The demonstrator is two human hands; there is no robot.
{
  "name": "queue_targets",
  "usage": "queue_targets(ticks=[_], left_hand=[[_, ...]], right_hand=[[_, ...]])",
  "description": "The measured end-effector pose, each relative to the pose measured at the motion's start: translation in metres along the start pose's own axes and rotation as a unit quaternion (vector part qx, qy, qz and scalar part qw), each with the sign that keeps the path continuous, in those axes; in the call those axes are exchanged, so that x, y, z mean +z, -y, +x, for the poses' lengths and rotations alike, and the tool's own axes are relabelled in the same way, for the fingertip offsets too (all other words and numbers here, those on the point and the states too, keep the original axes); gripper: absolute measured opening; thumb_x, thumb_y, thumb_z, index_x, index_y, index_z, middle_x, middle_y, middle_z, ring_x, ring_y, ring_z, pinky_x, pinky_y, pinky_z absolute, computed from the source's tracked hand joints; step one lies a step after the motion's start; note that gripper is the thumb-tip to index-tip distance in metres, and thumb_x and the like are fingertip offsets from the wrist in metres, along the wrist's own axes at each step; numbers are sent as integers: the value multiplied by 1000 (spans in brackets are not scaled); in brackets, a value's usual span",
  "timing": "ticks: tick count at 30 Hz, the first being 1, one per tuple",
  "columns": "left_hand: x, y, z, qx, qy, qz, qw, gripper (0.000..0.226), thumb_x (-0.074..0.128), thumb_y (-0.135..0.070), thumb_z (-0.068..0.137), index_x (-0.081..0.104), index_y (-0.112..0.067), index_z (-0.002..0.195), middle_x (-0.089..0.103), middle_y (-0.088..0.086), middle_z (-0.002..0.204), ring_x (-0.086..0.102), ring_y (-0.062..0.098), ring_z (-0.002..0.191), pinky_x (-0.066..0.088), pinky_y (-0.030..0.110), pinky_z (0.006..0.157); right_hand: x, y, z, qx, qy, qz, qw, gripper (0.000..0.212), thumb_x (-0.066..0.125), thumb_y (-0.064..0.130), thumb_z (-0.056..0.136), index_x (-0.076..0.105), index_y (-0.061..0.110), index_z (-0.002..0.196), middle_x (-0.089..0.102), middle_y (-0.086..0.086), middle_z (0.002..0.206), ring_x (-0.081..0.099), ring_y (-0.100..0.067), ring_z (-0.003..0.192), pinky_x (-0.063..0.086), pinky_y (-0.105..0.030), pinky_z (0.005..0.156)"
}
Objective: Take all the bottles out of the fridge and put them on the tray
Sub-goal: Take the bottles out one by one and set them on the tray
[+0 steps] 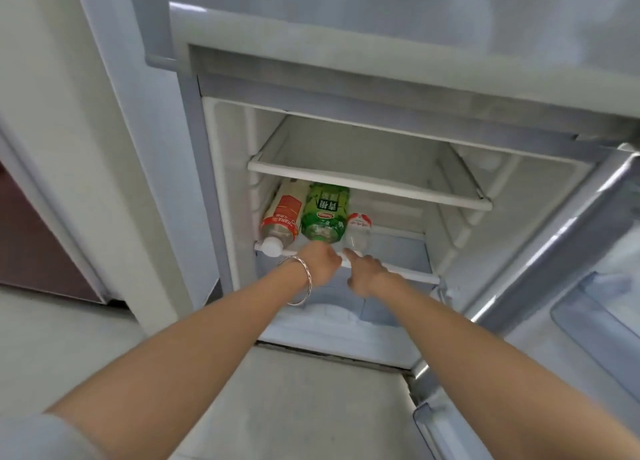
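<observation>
**Open fridge, lower shelf: three bottles lying down, both hands at the shelf edge**

- Fridge point(214, 168): door swung open to the right; interior white. Upper shelf point(367, 186) bare.
- Lower shelf point(412, 276): holds three bottles lying on their sides, side by side at the left end, necks toward the front.
- Red-label bottle point(282, 219): leftmost, white cap overhanging the shelf's front rail.
- Green bottle point(325, 213): middle, touching the red-label one; its neck end is hidden behind the left hand.
- Small clear bottle point(358, 229): rightmost, red-and-white label, just beside the green one.
- Left hand point(320, 264): bangle point(299, 281) on the wrist; grip closed around the green bottle's neck end.
- Right hand point(365, 272): at the front rail just below the small clear bottle, forefinger extended toward it, other fingers curled; grip holds nothing.
- Floor point(294, 407): pale, below the fridge.
</observation>
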State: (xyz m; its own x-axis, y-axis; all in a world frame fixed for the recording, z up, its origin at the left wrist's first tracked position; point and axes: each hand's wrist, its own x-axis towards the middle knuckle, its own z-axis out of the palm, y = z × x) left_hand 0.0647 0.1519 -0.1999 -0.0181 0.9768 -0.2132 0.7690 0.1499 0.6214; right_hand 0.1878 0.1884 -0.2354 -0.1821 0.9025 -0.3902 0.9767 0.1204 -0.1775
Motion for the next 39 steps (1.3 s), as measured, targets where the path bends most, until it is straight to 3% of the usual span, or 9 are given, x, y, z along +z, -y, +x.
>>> queue_targets(ticks=[4, 7, 13, 20, 23, 27, 30, 36, 39], left_hand=[[0, 2, 1, -2, -5, -23, 1000, 28, 46, -13, 89, 51, -11, 61, 64, 21, 87, 59, 24, 78, 53, 37, 72], [1, 0, -5, 0, -8, -6, 1000, 26, 50, -15, 90, 67, -1, 102, 68, 20, 111, 65, 30, 99, 53, 34, 89], [-9, -39, -41, 25, -18, 15, 999, 62, 60, -16, 86, 38, -10, 143, 51, 9, 140, 53, 27, 123, 46, 30, 100], [-27, -120, -113, 102, -17, 24, 994, 70, 73, -24, 71, 43, -10, 132, 60, 11, 122, 61, 29, 111, 50, 33, 92], [-35, -149, -143, 147, -37, 99, 984, 28, 65, -41, 74, 59, -21, 94, 67, 0, 89, 64, 20, 85, 49, 26, 69], [-54, -184, -179, 181, -57, 80, 979, 34, 63, -56, 71, 64, -27, 88, 69, -5, 72, 59, 8, 55, 49, 22, 54], [-76, -226, -213, 202, -85, 22, 975, 38, 57, -54, 78, 59, -20, 59, 57, -8, 51, 53, 9, 47, 44, 22, 49], [-109, -320, -254, 292, -142, 38, 945, 40, 59, -62, 61, 67, -23, 66, 68, -4, 65, 66, 14, 62, 52, 27, 55], [-124, -371, -260, 310, -204, 23, 928, 49, 61, -55, 58, 71, -14, 83, 68, 0, 73, 66, 18, 68, 55, 31, 58]], right_hand=[[11, -4, -2, -7, -106, -1, 994, 58, 58, 12, 89, 32, 18, 141, 52, -20, 121, 50, -34, 112, 47, -39, 83], [12, -6, -18, -8, -237, -35, 971, 42, 57, 11, 92, 37, 18, 129, 59, -16, 107, 54, -31, 98, 41, -36, 66], [-36, -17, -79, -70, -357, -58, 930, 34, 51, 8, 94, 43, 17, 126, 61, -13, 106, 57, -31, 98, 41, -36, 64], [-101, -18, -194, -123, -368, 2, 922, 41, 43, 22, 97, 40, 22, 138, 55, -19, 120, 49, -37, 114, 41, -40, 78], [-125, -34, -236, -152, -367, -21, 918, 45, 38, 28, 101, 33, 21, 144, 55, -20, 121, 51, -38, 112, 44, -43, 83], [-161, -52, -290, -170, -326, 44, 929, 66, 39, 37, 100, 7, 20, 155, 52, -16, 136, 57, -37, 113, 47, -46, 91], [-173, -66, -331, -166, -359, 158, 905, 71, 43, 29, 97, 5, 19, 155, 54, -18, 134, 59, -26, 109, 49, -45, 95], [-201, -102, -383, -171, -506, 322, 782, 60, 42, 48, 92, 40, 14, 141, 58, -4, 111, 60, -21, 104, 50, -40, 91], [-211, -124, -389, -121, -547, 242, 793, 75, 56, 53, 85, 29, 22, 148, 55, -1, 125, 60, -22, 107, 52, -42, 85]])
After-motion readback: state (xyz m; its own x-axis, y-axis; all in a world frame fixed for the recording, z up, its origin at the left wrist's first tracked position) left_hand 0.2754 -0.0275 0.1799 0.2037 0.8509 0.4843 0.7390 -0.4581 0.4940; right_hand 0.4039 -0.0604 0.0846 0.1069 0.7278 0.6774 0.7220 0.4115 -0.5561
